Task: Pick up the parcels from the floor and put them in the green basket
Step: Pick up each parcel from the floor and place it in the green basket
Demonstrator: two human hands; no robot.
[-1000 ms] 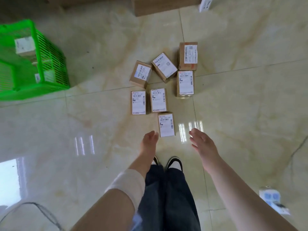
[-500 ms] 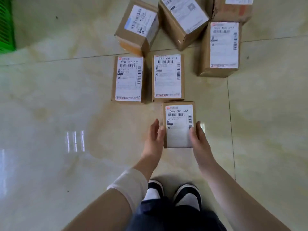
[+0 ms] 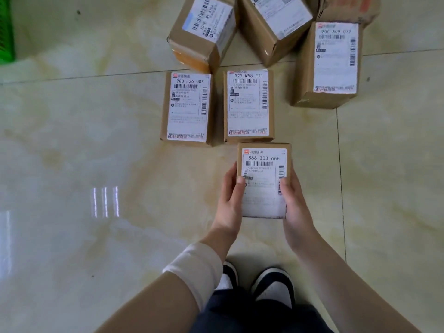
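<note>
Left hand and right hand face each other; both grip one parcel.

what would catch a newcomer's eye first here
The parcel labelled 866 303 666, at centre, is gripped by the left hand and right hand on its two sides. Beyond it, more labelled cardboard parcels cluster on the glossy tiled floor, and a sliver of the green basket shows at the top left edge.
</note>
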